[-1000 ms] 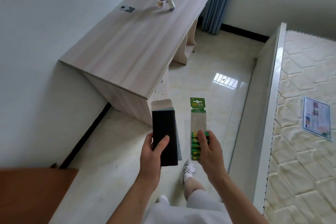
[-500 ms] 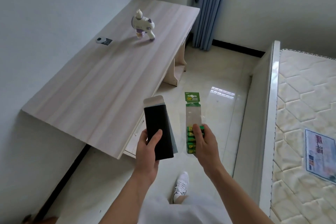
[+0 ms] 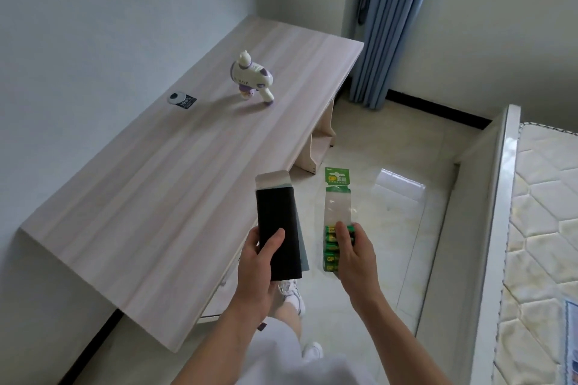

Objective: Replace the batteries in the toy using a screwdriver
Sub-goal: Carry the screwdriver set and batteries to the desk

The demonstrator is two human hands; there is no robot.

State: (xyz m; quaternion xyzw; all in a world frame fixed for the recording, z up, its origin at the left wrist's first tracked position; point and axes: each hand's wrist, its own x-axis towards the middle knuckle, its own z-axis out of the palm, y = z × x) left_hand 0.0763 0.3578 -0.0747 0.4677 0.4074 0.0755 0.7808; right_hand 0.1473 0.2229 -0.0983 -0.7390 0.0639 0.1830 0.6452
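nothing of the real job is done yet, as far as the view shows. the toy [image 3: 251, 80], a white and purple gun-shaped thing, stands in the upper middle of the frame on the far part of the pale wooden desk [image 3: 156, 203], well apart from both hands. no compartment on it looks open, and no screwdriver is in sight. it may be inside the black box [image 3: 276, 228], but that is a guess.

the left hand [image 3: 258, 266], low in the centre of the frame, is wrapped round the lower part of that box, with the thumb across its front and the box's top flap standing open. the right hand [image 3: 356, 259], just to its right, is clamped on the battery pack [image 3: 336, 216]. its thumb presses over the green cells at the bottom of the clear blister, and the green card header points up. both things are held in the air beside the desk's edge. by my reckoning what is left is to get the tool out, unscrew the cover, swap the cells and close it — almost all of the task.

counted: one toy, one desk, one black box, one battery pack, two hands. the cells sit stacked in a column and i make out about four, but the thumb hides part of them, so that count is unsure. one small black-and-silver object [image 3: 181, 99] lies on the desk left of the toy — too small to name.
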